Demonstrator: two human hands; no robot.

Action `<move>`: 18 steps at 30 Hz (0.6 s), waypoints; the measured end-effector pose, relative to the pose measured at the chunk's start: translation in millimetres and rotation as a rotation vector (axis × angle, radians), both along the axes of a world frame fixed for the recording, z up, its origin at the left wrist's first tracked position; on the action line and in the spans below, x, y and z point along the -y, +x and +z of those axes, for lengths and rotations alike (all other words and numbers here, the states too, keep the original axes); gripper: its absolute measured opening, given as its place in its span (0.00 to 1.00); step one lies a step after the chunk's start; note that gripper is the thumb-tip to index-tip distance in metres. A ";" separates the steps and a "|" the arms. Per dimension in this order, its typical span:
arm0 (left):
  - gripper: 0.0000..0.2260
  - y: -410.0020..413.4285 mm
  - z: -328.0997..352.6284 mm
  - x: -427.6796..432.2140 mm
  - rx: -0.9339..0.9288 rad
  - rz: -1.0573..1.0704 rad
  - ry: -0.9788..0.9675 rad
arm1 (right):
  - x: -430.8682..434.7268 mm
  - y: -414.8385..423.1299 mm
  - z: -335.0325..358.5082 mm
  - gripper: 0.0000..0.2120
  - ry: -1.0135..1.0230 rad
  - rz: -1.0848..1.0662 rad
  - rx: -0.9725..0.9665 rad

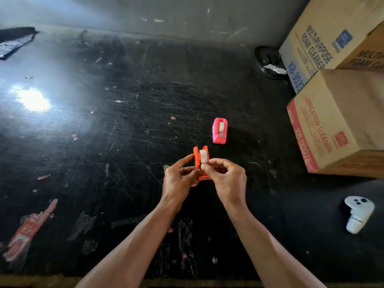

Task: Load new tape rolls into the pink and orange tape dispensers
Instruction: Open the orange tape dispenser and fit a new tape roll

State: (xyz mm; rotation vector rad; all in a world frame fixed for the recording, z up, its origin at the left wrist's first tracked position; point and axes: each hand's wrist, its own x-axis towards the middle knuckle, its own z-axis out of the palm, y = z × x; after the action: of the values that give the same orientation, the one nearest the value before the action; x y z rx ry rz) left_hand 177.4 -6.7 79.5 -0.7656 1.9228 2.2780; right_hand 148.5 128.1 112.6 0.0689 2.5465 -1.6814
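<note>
An orange tape dispenser [199, 161] is held above the black table, upright, with a pale tape roll [203, 156] sitting in its slot. My left hand [179, 178] grips the dispenser from its left side. My right hand [227, 177] pinches the near edge of the tape roll with thumb and forefinger. A pink tape dispenser [219, 131] stands on the table just beyond and to the right, a tape roll seated inside it.
The black scratched table [124, 132] carries paper scraps and sticker remnants. Two stacked cardboard boxes [336, 121] stand at the right. A white controller [358, 214] lies at the near right. A dark round object [268, 61] sits by the back wall.
</note>
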 end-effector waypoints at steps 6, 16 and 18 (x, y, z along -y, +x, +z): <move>0.25 2.4 2.4 0.9 -0.016 0.002 0.011 | 3.1 -4.0 4.8 0.07 0.029 -0.032 0.006; 0.25 -0.8 6.8 5.4 -0.045 0.006 0.021 | 0.0 -7.8 5.3 0.02 -0.034 0.038 0.157; 0.25 -0.5 7.4 6.9 -0.049 0.002 0.028 | -1.3 -7.8 9.7 0.02 -0.086 0.050 0.205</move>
State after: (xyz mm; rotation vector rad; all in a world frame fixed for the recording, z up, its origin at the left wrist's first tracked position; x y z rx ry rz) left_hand 176.9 -13.7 86.9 -0.7161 1.9061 2.3411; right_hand 140.7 129.4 122.3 0.1608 2.3065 -1.6693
